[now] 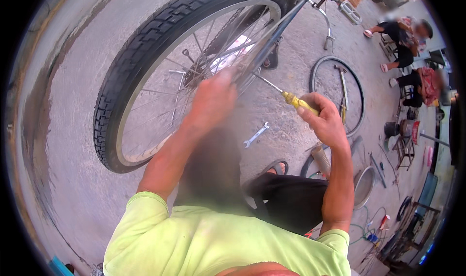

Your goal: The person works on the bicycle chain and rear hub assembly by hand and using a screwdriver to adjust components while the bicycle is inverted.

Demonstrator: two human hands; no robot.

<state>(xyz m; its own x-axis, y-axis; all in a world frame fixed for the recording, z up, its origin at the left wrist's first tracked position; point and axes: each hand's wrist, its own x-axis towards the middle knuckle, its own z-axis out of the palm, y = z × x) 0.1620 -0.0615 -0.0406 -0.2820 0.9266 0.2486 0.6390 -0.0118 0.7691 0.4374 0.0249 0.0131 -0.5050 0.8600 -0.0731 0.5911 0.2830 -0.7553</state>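
A bicycle wheel (108,112) with a knobby black tyre stands upright in front of me on the left. My left hand (216,98) is at its hub, beside the spokes and the rear sprockets (195,75). That hand is smeared by motion, and its fingers are hidden. Wrapped round the yellow handle of a screwdriver (292,100), my right hand (323,118) is closed. The screwdriver's metal shaft points up and left toward the bicycle frame (275,35), and whether its tip touches anything is not clear.
An open-ended spanner (256,134) lies on the concrete floor between my hands. To the right, a loose tyre (360,81) surrounds a hammer (342,84). A round metal basin (364,187) is near my right elbow. Two people (412,40) sit at the far right.
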